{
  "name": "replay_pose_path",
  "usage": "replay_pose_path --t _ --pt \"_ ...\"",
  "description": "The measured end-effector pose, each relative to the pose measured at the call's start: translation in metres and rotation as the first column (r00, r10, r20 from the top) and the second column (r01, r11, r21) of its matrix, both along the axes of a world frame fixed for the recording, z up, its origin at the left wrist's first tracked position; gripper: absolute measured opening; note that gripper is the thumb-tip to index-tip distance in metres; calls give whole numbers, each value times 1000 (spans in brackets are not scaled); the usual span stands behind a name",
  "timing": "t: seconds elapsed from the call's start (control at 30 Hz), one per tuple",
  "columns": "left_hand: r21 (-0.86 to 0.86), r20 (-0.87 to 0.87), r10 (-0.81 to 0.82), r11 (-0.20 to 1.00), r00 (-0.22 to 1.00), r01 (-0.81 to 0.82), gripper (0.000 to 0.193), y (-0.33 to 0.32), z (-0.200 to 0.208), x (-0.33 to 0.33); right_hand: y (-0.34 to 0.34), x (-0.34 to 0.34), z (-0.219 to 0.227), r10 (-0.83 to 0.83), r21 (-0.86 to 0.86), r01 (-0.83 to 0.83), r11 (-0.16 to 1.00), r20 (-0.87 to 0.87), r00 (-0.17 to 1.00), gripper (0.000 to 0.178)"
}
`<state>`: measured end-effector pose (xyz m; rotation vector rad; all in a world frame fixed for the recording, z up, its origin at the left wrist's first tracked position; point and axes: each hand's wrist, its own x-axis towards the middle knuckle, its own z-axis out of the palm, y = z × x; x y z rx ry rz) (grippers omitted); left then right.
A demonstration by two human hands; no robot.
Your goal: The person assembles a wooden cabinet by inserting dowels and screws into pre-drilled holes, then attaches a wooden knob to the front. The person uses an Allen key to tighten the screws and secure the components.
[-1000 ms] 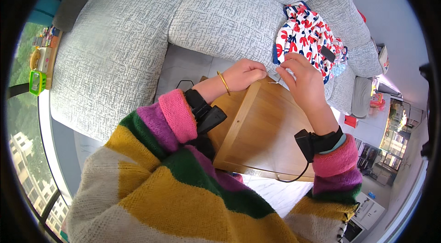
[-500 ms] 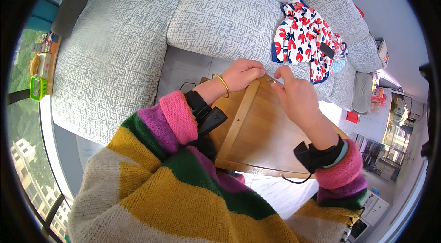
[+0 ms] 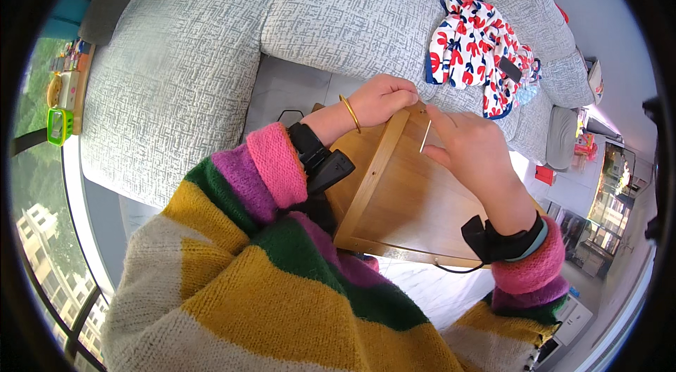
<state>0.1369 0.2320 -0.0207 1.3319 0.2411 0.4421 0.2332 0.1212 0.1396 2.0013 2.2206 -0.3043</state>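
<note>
A light-brown wooden piece of furniture (image 3: 422, 192), with a broad panel and a straight bar with small holes, stands in front of me. My left hand (image 3: 384, 99) is closed over its far corner, fingers curled and partly hidden. To the right of it, my right hand (image 3: 468, 143) pinches a thin, bright metal rod (image 3: 426, 137) between thumb and fingers. The rod looks like a hex key; its upper end is near a small dark hole or bolt (image 3: 422, 111) at the panel's far corner. The index fingertip is close to that spot.
A grey patterned sofa (image 3: 338, 16) curves around the far and left sides. On it lie a red, white and blue patterned garment (image 3: 461, 48) and a dark phone (image 3: 510, 69). A green-framed item (image 3: 60, 125) sits by the window at left. A dark cable (image 3: 458, 270) hangs below the furniture's near edge.
My right hand has turned and shifted slightly right, and the thin rod now shows clearly along the fingers. The left hand still holds the corner. The whole view has shifted a little.
</note>
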Motion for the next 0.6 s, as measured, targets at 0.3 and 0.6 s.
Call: replay_pose_path --t 0.3,0.6 --pt "14 15 28 999 999 -29 24 0 3 -2 31 -7 -11 110 16 -121 993 311 944 26" --pt "30 -18 53 998 998 -53 25 -2 0 -2 44 25 -28 -870 -573 655 493 -355 343 31"
